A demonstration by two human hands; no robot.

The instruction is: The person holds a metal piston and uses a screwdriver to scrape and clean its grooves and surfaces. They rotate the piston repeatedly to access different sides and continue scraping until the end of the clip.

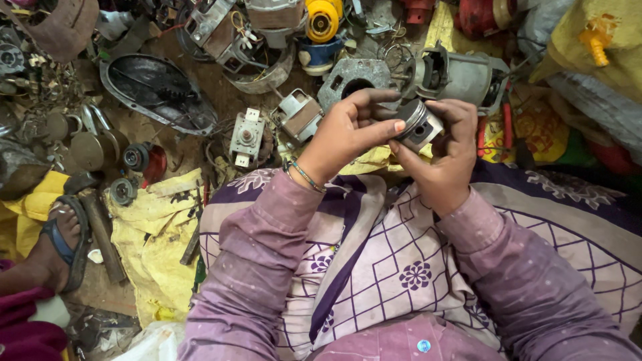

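1. Far left: a foot in a blue sandal (63,244) rests on the floor beside a yellow cloth (157,234); it belongs to another person.
2. Left of centre, on the dirt floor: a dark oval metal cover (157,90) lies flat, with a small black and red wheel part (144,158) below it.
3. Nearer the centre: a small grey motor block (246,138) and a second, boxy motor part (299,115) sit close together, just beyond the left hand.
4. Left hand (344,137): raised over the lap, beaded bracelet at the wrist. Its grip is closed on the piston (418,125), thumb on the near edge and fingers curled over the top.
5. Piston: a short grey metal cylinder with ring grooves around its rim and a round hole in its side. It is held in the air between both hands, above the patterned purple and cream cloth (394,254) on the lap, clear of the floor.
6. Right hand (447,157): supports the piston from below and from the right, fingers wrapped round it, grip closed.
7. Behind the hands: a grey metal motor housing (458,77) lies on its side, near a flat grey plate with a round hole (354,80).
8. Top centre: a yellow round part (322,20) among loose scrap.
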